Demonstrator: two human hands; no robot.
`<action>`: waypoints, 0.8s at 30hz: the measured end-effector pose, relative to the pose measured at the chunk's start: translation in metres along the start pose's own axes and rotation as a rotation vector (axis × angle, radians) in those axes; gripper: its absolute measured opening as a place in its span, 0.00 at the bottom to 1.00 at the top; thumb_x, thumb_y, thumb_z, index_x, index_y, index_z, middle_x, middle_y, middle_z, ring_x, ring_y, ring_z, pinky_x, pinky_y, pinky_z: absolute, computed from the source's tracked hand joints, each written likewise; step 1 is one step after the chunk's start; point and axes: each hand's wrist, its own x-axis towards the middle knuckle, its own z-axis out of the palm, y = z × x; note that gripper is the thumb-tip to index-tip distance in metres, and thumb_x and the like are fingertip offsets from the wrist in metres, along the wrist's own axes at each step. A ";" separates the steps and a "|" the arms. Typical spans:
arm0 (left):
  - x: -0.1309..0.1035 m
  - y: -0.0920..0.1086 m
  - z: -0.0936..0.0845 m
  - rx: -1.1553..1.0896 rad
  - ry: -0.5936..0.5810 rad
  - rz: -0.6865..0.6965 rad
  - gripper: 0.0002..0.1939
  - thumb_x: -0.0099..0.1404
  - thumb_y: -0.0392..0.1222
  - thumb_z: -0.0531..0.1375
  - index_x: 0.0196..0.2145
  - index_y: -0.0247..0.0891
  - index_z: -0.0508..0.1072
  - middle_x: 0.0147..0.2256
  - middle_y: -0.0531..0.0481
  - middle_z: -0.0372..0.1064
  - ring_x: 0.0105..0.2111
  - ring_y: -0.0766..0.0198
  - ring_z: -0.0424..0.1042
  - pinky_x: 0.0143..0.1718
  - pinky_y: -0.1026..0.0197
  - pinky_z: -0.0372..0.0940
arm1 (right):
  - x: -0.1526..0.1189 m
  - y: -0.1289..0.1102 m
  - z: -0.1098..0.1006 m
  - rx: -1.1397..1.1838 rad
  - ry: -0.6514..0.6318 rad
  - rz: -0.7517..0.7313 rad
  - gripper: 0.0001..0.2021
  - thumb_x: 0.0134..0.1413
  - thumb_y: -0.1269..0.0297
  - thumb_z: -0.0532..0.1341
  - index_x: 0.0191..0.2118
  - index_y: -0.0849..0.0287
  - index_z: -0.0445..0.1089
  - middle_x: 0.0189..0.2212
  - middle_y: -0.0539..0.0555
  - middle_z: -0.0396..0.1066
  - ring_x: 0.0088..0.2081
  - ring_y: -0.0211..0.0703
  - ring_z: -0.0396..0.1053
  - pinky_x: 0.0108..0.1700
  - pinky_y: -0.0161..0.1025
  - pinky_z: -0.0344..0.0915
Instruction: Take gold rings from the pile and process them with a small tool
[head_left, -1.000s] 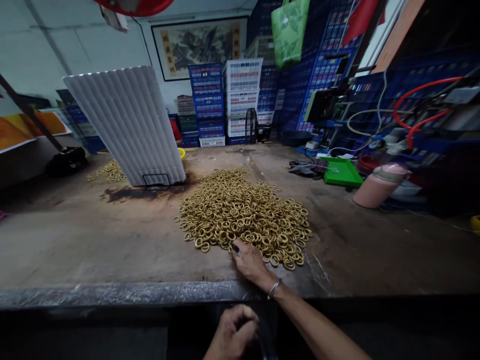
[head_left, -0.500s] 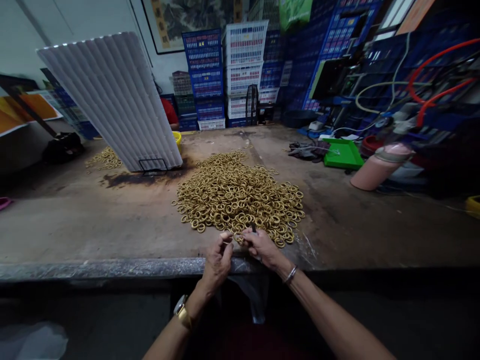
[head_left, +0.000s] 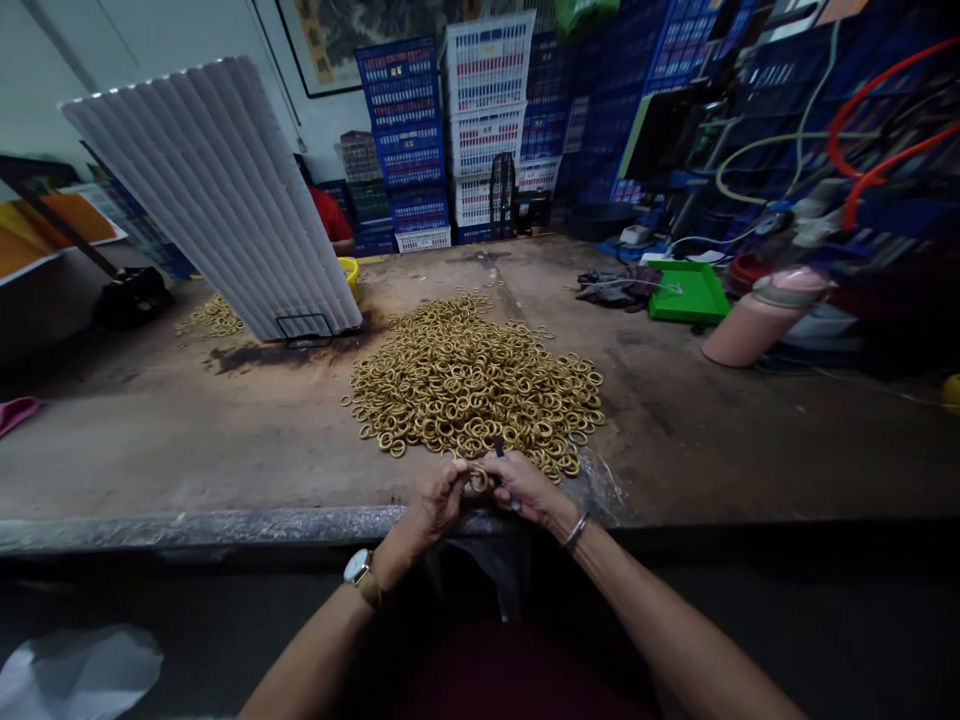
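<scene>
A brass-coloured ring [head_left: 478, 481] is between my two hands at the table's front edge. My left hand [head_left: 439, 497] pinches it from the left side. My right hand [head_left: 527, 488] is closed around a slim tool with a dark end [head_left: 500, 447] poking up past the fingers; its exact kind I cannot make out. The right fingertips are close to the ring, and whether they also grip it is unclear. Just beyond both hands lies a broad heap of similar rings [head_left: 472, 380].
A corrugated pale panel [head_left: 217, 190] stands upright at the left, with more rings [head_left: 210, 318] beside it. To the right are a green tray [head_left: 688, 292], dark gloves or cloth [head_left: 616, 287] and a pink bottle [head_left: 761, 325]. Stacked crates [head_left: 487, 110] and a red-sleeved person [head_left: 330, 215] are behind.
My left hand has moved in toward the right and closed its fingers on the ring, which has come up from the right hand's fingertips. The view has shifted slightly.
</scene>
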 end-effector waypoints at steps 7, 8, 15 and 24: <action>0.006 0.010 -0.006 -0.111 0.084 -0.271 0.08 0.59 0.38 0.51 0.30 0.37 0.69 0.23 0.53 0.65 0.25 0.66 0.64 0.30 0.64 0.60 | -0.004 -0.003 -0.001 -0.578 0.454 -0.501 0.07 0.47 0.63 0.52 0.27 0.59 0.65 0.23 0.48 0.64 0.26 0.34 0.60 0.31 0.32 0.57; 0.006 0.011 -0.005 -0.153 0.078 -0.309 0.07 0.59 0.39 0.51 0.28 0.37 0.69 0.21 0.54 0.63 0.23 0.68 0.62 0.27 0.66 0.59 | -0.006 -0.003 0.001 -0.616 0.446 -0.537 0.08 0.49 0.62 0.52 0.29 0.59 0.65 0.24 0.49 0.65 0.27 0.35 0.61 0.31 0.32 0.57; 0.006 0.030 -0.005 -0.360 0.039 -0.404 0.06 0.56 0.40 0.53 0.25 0.35 0.67 0.20 0.57 0.60 0.19 0.72 0.57 0.21 0.69 0.55 | -0.004 0.003 0.014 -0.587 0.207 -0.517 0.11 0.51 0.58 0.53 0.30 0.60 0.66 0.24 0.48 0.65 0.27 0.35 0.62 0.31 0.31 0.57; 0.001 0.042 -0.006 -0.596 0.036 -0.600 0.14 0.54 0.50 0.57 0.28 0.34 0.65 0.20 0.57 0.61 0.14 0.76 0.57 0.16 0.71 0.52 | 0.008 0.017 0.012 -0.157 0.107 -0.301 0.13 0.47 0.56 0.54 0.21 0.59 0.58 0.14 0.43 0.55 0.15 0.28 0.49 0.16 0.28 0.47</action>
